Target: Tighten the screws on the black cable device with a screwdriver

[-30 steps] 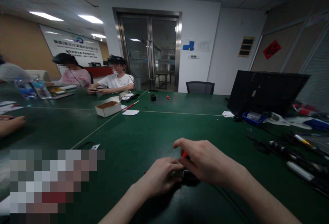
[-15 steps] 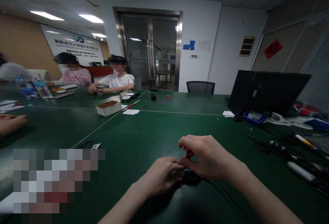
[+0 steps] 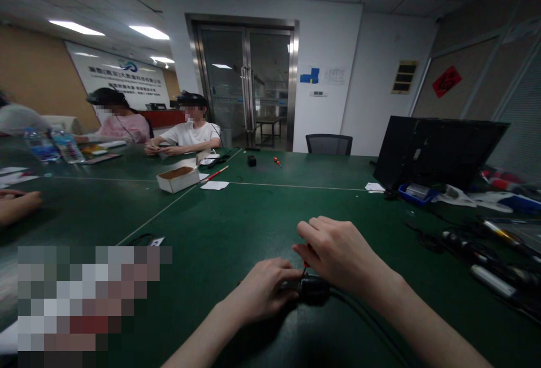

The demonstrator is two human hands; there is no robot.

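My right hand [image 3: 336, 247] is closed around the handle of a small screwdriver [image 3: 305, 265], held nearly upright. Only a bit of its red-orange handle and the thin shaft show below my fingers. The shaft points down at a dark device [image 3: 315, 290] with a thick black end; whether the tip touches a screw I cannot make out. My left hand [image 3: 267, 288] grips the device's lighter left part and presses it on the green table [image 3: 236, 221]. A black cable [image 3: 359, 314] runs from the device's right end toward the lower right.
On the right are black cables and pen-shaped tools [image 3: 492, 280], a blue tray [image 3: 416, 193] and a monitor [image 3: 439, 151]. Farther off lie a white box [image 3: 177, 181], a black cube [image 3: 252, 160] and another screwdriver [image 3: 276, 162]. Several people sit left.
My right hand has risen slightly and turned, its fingers now more curled over the screwdriver, exposing the shaft and the device's black end. My left hand stays in place.
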